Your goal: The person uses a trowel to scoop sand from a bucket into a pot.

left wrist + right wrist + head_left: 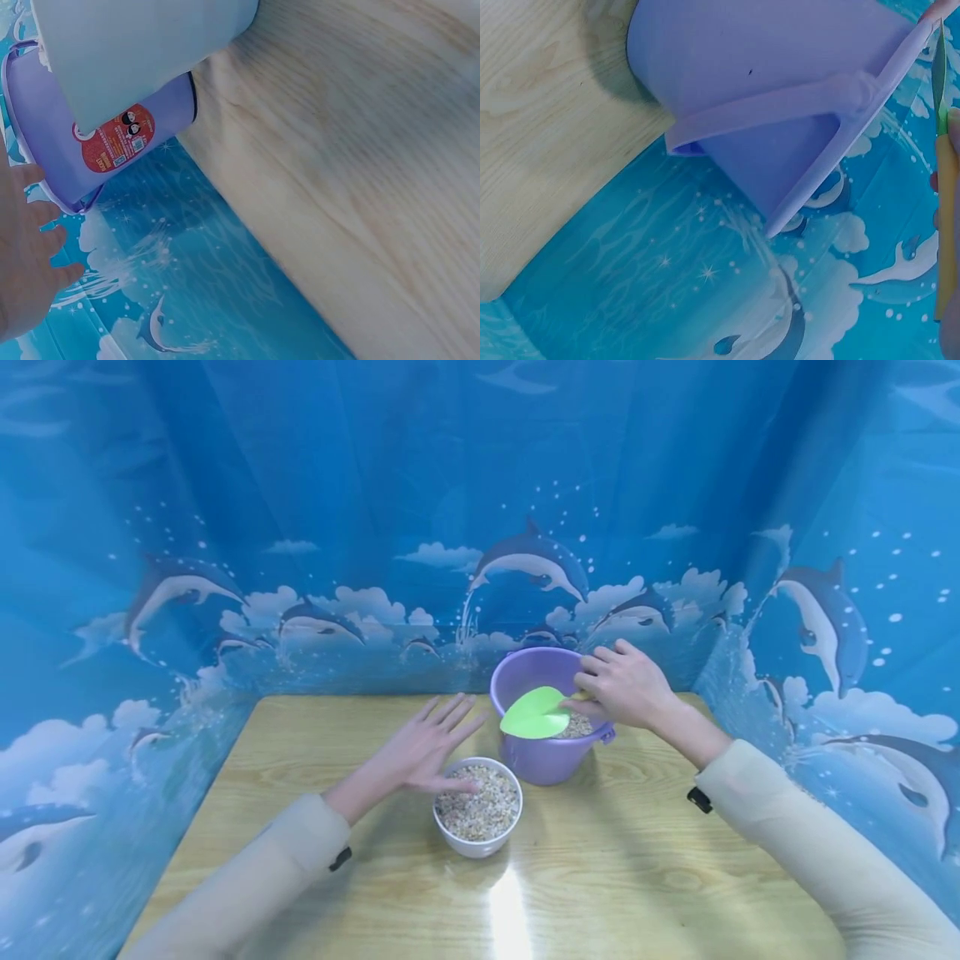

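My right hand [624, 683] grips the yellow handle [946, 225] of a small shovel with a bright green blade [536, 713]. The blade lies over the mouth of a purple bucket [542, 762], which has grainy, gravel-like bits [576, 726] inside. In front of the bucket stands a white bowl [474, 847] heaped with the same pale, mixed grains [480, 810]. Spread fingers and all, my left hand [422, 750] hovers at the bowl's left rim, its thumb over the grains. The left wrist view shows the bowl's side [142, 52] up close, the bucket's red label [118, 141] behind it.
Everything stands on a wood-grain table [645, 860]. A blue curtain with dolphins [525, 560] hangs close behind the table and along both sides. The bucket's purple carrying handle [772, 109] hangs down along its side.
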The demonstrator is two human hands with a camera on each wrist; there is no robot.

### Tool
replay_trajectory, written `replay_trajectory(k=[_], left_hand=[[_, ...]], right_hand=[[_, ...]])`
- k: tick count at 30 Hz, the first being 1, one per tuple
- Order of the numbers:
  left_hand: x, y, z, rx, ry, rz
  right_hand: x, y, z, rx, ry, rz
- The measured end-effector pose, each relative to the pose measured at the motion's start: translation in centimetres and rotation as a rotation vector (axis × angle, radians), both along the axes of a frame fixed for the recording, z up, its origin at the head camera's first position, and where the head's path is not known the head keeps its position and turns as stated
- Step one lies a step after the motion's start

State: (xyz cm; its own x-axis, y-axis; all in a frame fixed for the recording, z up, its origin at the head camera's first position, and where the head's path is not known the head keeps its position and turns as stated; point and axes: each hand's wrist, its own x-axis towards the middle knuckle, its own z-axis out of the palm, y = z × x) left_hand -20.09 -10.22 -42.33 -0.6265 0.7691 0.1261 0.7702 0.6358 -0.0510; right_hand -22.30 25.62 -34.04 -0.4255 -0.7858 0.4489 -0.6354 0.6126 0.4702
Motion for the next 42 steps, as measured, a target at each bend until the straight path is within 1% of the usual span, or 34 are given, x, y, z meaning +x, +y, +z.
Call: replay_trajectory(k=[4, 10, 17, 25, 31, 38, 42], left_hand=[[-0.7, 0.8, 0.4, 0.007, -0.006, 0.007], [-1.6, 1.9, 0.9, -0.009, 0.0, 0.018], [-2.4, 3.0, 1.4, -0.022, -0.037, 0.045], [-3.3, 4.2, 1.4, -0.017, -0.043, 0.058], [-3.8, 5.0, 1.3, -0.029, -0.066, 0.06], [-4.4, 5.6, 1.3, -0.033, -0.052, 0.069], [-4.7, 5.8, 1.2, -0.034, -0.041, 0.078]], right_hand=[[-0.4, 0.8, 0.0, -0.004, -0.007, -0.023], [-0.9, 1.9, 0.0, -0.006, -0.016, -0.061], [-1.5, 2.6, -0.3, 0.022, -0.088, -0.13], [-2.4, 3.0, -1.5, 0.095, -0.124, -0.14], [-2.9, 3.0, -2.5, 0.142, -0.159, -0.163], [-3.6, 2.9, -2.8, 0.213, -0.194, -0.204], [-4.2, 2.8, -3.0, 0.259, -0.213, -0.214]])
